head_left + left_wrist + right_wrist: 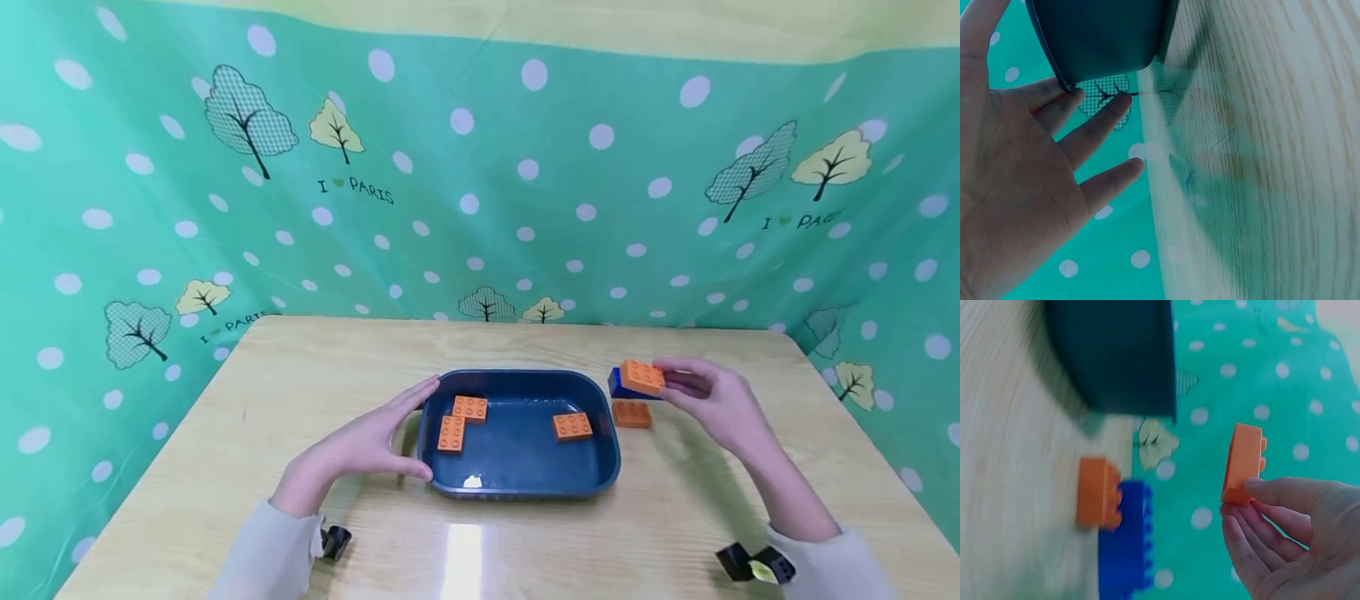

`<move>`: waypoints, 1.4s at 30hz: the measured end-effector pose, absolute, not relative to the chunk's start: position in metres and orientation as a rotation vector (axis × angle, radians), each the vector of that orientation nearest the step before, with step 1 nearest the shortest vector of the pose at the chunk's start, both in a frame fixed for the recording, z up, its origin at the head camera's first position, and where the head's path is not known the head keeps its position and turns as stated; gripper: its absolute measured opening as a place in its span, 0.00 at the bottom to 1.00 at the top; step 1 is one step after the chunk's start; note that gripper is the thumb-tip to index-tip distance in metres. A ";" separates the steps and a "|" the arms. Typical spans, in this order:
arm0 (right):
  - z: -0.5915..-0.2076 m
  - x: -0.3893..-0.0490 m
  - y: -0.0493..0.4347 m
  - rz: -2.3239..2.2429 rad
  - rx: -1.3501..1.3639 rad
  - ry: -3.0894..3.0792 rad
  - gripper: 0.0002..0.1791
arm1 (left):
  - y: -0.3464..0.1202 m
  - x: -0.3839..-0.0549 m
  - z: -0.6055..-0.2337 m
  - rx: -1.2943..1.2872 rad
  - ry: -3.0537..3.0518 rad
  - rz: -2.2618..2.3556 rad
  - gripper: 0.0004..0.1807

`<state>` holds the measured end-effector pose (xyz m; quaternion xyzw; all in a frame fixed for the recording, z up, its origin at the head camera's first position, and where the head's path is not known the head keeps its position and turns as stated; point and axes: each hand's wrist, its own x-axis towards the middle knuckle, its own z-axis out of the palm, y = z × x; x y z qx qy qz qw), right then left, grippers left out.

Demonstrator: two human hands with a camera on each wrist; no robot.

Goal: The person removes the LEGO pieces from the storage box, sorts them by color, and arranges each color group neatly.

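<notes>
My right hand (723, 404) pinches an orange toy brick (641, 377) between thumb and fingers, raised above the table. In the right wrist view the brick (1244, 459) is tilted on end with its studs facing right. Behind and below it, a blue brick (1124, 540) and another orange brick (632, 414) stand beside the container's right end. At the left end of the dark blue container (517, 493), my left hand (360, 442) is spread, its thumb and fingertips at the rim. Inside the container lie three orange bricks, two at the left (451, 434) and one at the right (572, 427).
The container stands on a pale wooden table (337, 350). A green dotted cloth (495, 225) with printed trees hangs behind the table and along its sides. Light glares off the tabletop near the front.
</notes>
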<state>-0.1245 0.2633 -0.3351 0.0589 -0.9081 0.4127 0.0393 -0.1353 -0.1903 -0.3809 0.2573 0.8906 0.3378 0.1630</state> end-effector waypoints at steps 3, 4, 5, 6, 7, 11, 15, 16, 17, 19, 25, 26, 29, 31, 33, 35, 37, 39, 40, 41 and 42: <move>-0.347 -0.118 0.278 1.195 0.160 -2.832 0.21 | -0.190 -0.131 -0.385 0.729 2.530 0.960 0.65; -0.352 -0.117 0.282 1.150 0.154 -2.854 0.21 | -0.191 -0.130 -0.386 0.731 2.529 0.957 0.65; -0.356 -0.115 0.286 1.108 0.150 -2.877 0.20 | -0.191 -0.129 -0.387 0.734 2.529 0.954 0.65; -0.360 -0.115 0.289 1.076 0.144 -2.897 0.20 | -0.191 -0.128 -0.387 0.740 2.531 0.949 0.65; -0.364 -0.115 0.292 1.052 0.138 -2.913 0.20 | -0.191 -0.128 -0.387 0.746 2.533 0.949 0.65; -0.373 -0.118 0.302 1.013 0.098 -2.954 0.20 | -0.191 -0.132 -0.384 0.765 2.552 0.955 0.65; -0.381 -0.120 0.308 0.989 0.058 -2.993 0.20 | -0.191 -0.136 -0.381 0.776 2.552 0.950 0.65; -0.382 -0.121 0.309 0.981 0.058 -3.003 0.20 | -0.191 -0.136 -0.380 0.778 2.550 0.948 0.65; -0.384 -0.121 0.310 0.972 0.058 -3.013 0.20 | -0.191 -0.136 -0.380 0.780 2.547 0.946 0.65; -0.387 -0.123 0.311 0.966 0.058 -3.032 0.20 | -0.191 -0.136 -0.379 0.781 2.547 0.943 0.65; -0.394 -0.127 0.310 0.957 0.058 -3.048 0.19 | -0.192 -0.135 -0.380 0.770 2.554 0.943 0.65; -0.395 -0.127 0.310 0.952 0.060 -3.046 0.19 | -0.192 -0.135 -0.380 0.765 2.553 0.944 0.65; -0.396 -0.127 0.309 0.941 0.075 -3.040 0.19 | -0.192 -0.134 -0.382 0.753 2.551 0.946 0.65; -0.395 -0.129 0.309 0.936 0.082 -3.039 0.18 | -0.193 -0.134 -0.382 0.754 2.552 0.947 0.65; -0.395 -0.130 0.308 0.935 0.077 -3.042 0.19 | -0.193 -0.134 -0.381 0.757 2.556 0.951 0.65; -0.394 -0.131 0.308 0.937 0.073 -3.048 0.19 | -0.193 -0.134 -0.380 0.757 2.557 0.955 0.65; -0.394 -0.132 0.308 0.938 0.059 -3.057 0.19 | -0.192 -0.134 -0.379 0.755 2.555 0.963 0.64; -0.394 -0.131 0.308 0.934 0.054 -3.064 0.19 | -0.192 -0.134 -0.378 0.756 2.553 0.962 0.64; -0.395 -0.131 0.308 0.928 0.053 -3.067 0.19 | -0.192 -0.134 -0.378 0.758 2.550 0.962 0.64; -0.395 -0.131 0.308 0.924 0.051 -3.067 0.19 | -0.192 -0.134 -0.379 0.758 2.548 0.961 0.64; -0.396 -0.131 0.308 0.923 0.054 -3.066 0.19 | -0.192 -0.133 -0.379 0.759 2.546 0.961 0.65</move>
